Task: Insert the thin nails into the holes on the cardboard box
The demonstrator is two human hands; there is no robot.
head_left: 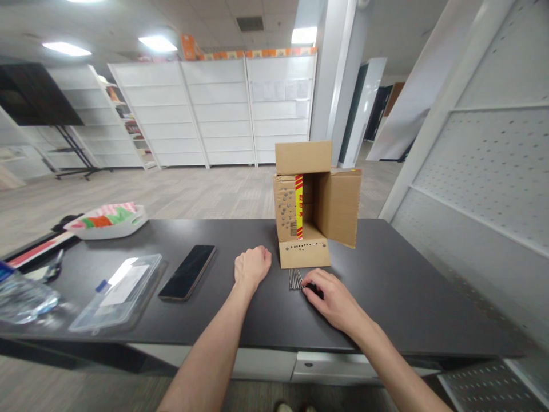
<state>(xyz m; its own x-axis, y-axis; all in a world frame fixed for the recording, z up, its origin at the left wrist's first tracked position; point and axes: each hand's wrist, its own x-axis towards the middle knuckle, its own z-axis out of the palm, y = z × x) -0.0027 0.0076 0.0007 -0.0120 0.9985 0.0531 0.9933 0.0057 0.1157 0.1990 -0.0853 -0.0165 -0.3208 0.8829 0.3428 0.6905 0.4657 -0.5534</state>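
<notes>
Fingers of my right hand [333, 297] curl around a small black object [316, 290], which fills most of the gap between thumb and index. My left hand [252, 266] is balled on the table [394, 280]; whether it hides anything I can't tell. I'd keep this hold light and low, to avoid scattering the metal rods [294, 280] just left of those fingertips, at the near side of the cardboard box [286, 214].

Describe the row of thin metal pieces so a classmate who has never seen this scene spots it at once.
On the dark desk, find the open cardboard box. Just in front of its lowered bottom flap, beside the right hand, lies the row of thin metal pieces. Unlike the tan flap, these are slim, silvery and lined up side by side.
</notes>
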